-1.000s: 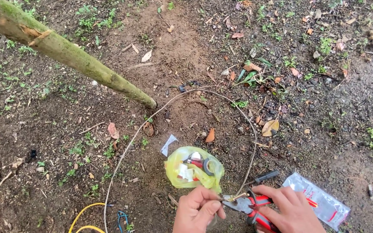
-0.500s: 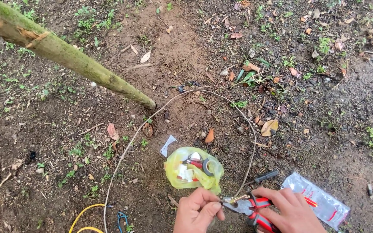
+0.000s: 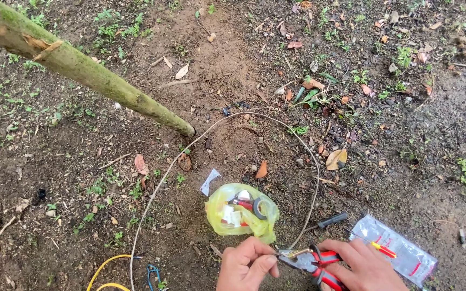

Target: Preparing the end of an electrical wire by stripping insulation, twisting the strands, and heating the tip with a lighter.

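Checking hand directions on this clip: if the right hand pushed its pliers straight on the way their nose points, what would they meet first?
The right hand aims the pliers leftward, so they would probably first meet the left hand fingertips pinching the wire at the nose. Depth is hard to judge.

Left hand (image 3: 246, 265) and right hand (image 3: 362, 267): wrists cut off by bottom edge. Pliers (image 3: 311, 263) handles mostly covered by right palm. Yellow wire (image 3: 106, 272), far left of left hand, runs off frame. Yellow bag (image 3: 241, 210) contents indistinct.
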